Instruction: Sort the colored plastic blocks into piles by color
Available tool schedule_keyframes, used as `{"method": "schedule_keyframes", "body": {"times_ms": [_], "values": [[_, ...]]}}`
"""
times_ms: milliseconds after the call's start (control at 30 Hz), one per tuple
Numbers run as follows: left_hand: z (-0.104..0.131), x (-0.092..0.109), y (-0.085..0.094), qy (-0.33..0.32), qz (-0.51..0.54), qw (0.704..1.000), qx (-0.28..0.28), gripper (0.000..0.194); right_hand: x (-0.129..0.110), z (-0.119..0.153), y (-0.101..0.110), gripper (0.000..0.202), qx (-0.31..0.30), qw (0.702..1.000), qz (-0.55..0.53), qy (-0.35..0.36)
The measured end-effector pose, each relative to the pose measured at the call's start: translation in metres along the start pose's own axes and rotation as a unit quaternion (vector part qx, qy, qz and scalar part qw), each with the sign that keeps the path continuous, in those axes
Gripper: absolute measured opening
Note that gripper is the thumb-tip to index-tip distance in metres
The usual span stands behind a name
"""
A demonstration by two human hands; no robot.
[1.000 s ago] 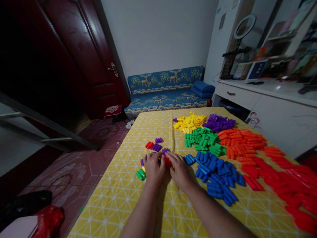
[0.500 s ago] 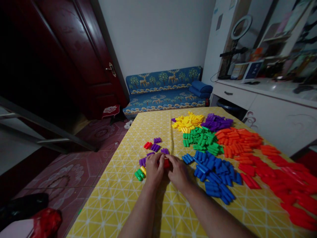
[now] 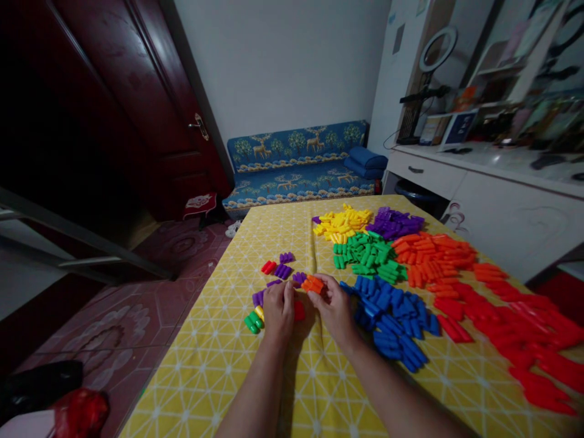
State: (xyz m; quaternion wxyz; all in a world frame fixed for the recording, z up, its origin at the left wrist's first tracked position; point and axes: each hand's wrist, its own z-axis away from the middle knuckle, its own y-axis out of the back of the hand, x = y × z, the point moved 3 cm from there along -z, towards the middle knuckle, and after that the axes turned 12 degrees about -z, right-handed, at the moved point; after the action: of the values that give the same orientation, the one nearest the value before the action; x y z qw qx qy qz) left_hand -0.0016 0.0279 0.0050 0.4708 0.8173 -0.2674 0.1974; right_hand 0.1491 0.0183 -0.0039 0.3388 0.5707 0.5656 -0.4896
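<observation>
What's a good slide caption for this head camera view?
Right hand holds an orange piece beside the left hand, colour-sorted piles alongside.

Dim room, white wall (image 3: 292,61), dark red door (image 3: 150,103), blue patterned sofa (image 3: 296,164), reddish tiled floor (image 3: 137,316), white cabinet (image 3: 502,207), ring light (image 3: 437,50).

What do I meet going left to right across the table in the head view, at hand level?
Green and yellow pieces → left hand → orange piece → right hand → blue pile → red pile.
</observation>
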Motion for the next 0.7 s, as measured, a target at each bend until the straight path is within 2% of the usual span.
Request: {"method": "schedule_keyframes", "body": {"times_ms": [133, 267, 400, 533, 633, 700], "values": [[0.0, -0.001, 0.0, -0.001, -0.009, 1.0, -0.008, 0.045, -0.015, -0.004, 0.006, 0.031, 0.025, 1.0, -0.005, 0.011], [-0.001, 0.001, 0.0, -0.001, -0.009, 1.0, -0.014, 0.044, -0.031, -0.017, 0.032, 0.038, 0.098, 0.995, -0.029, 0.015], [0.0, 0.002, 0.001, 0.005, -0.008, 1.0, -0.005, 0.045, -0.035, -0.033, 0.075, 0.051, 0.197, 0.977, -0.077, 0.029], [-0.001, -0.001, -0.001, 0.0, 0.001, 1.0, -0.018, 0.047, -0.031, -0.048, 0.127, 0.058, 0.279, 0.956, -0.075, 0.059], [-0.001, -0.004, -0.003, -0.006, -0.003, 1.0, -0.02, 0.048, -0.024, -0.054, 0.168, 0.077, 0.358, 0.929, -0.054, 0.075], [-0.001, -0.005, -0.004, -0.005, -0.009, 1.0, -0.015, 0.047, -0.02, -0.054, 0.186, 0.089, 0.396, 0.914, -0.042, 0.07]]}}
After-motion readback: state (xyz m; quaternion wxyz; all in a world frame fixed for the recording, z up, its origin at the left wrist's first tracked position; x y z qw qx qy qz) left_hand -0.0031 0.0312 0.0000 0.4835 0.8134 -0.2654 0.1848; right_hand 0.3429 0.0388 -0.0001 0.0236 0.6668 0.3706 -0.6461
